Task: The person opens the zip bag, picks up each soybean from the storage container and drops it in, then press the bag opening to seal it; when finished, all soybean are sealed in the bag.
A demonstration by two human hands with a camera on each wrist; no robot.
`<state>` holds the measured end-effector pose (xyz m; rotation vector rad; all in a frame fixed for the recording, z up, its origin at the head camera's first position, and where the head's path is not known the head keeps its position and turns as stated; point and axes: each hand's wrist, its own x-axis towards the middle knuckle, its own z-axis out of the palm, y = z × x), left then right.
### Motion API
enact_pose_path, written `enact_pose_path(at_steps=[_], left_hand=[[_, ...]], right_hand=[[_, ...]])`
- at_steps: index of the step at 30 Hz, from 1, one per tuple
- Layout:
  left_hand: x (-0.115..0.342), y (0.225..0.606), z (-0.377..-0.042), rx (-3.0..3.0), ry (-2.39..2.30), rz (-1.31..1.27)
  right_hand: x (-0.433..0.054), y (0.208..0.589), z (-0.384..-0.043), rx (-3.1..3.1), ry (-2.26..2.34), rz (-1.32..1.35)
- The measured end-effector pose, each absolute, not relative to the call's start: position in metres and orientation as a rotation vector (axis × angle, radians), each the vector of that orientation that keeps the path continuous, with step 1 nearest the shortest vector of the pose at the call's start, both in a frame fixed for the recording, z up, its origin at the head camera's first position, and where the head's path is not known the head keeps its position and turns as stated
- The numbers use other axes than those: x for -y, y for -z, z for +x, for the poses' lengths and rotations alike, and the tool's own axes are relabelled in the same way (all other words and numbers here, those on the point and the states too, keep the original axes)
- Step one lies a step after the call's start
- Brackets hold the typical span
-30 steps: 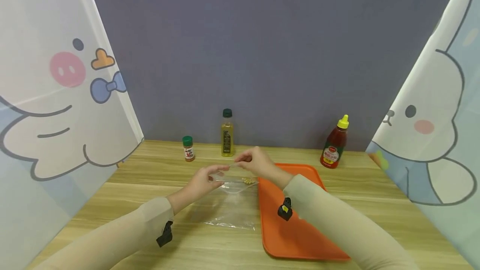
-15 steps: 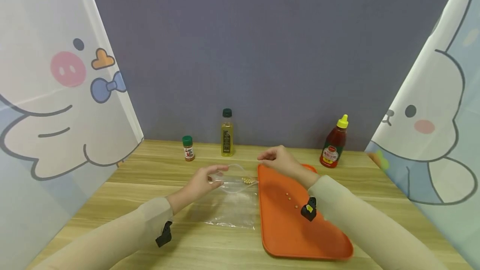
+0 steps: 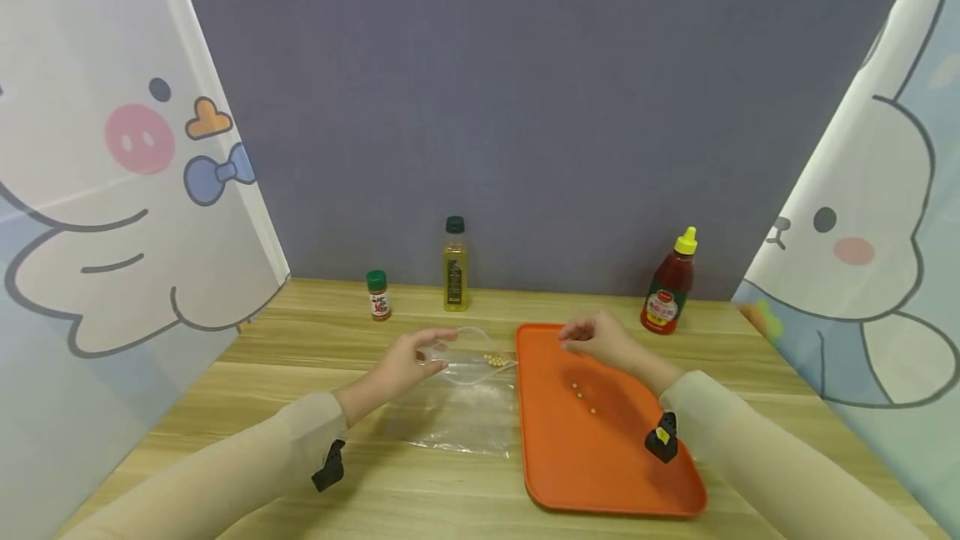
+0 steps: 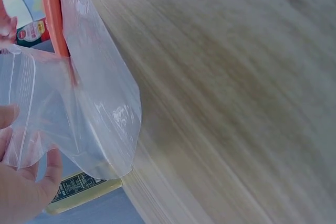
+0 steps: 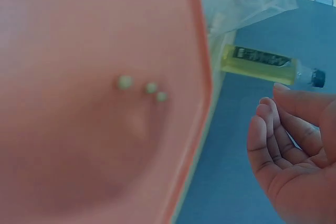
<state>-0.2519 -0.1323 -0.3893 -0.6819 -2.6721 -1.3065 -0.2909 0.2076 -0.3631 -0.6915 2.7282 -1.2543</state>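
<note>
A clear zip bag (image 3: 457,415) lies on the table with its mouth held apart. My left hand (image 3: 405,365) holds the bag's rim at the left side of the mouth; the left wrist view has the fingers (image 4: 52,174) against the plastic. Several small round yellow beans (image 3: 497,361) sit inside the bag near its right corner. My right hand (image 3: 607,344) is above the far part of the orange tray (image 3: 600,465), fingers loosely bent, with nothing visible between them. On the tray below it lie 3 beans (image 3: 579,395), also seen as pale balls (image 5: 150,87) in the right wrist view.
A small green-capped spice jar (image 3: 378,296) and an oil bottle (image 3: 455,269) stand behind the bag. At the back right is a red sauce bottle (image 3: 667,286) with a yellow cap. A grey panel (image 3: 480,107) closes off the back; printed cloths hang at both sides.
My right hand has left the bag's mouth and moved right, over the tray, uncovering the beans there. My left hand stays on the bag's rim.
</note>
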Motion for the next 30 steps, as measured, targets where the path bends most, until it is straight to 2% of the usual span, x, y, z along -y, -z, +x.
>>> enact_pose_path(at_steps=[13, 30], left_hand=[[0.132, 0.392, -0.253, 2.669, 1.284, -0.673], [0.131, 0.394, -0.254, 2.667, 1.284, -0.663]], right_hand=[[-0.223, 0.401, -0.286, -2.666, 1.23, -0.65], [-0.221, 0.41, -0.281, -2.712, 1.114, -0.625]])
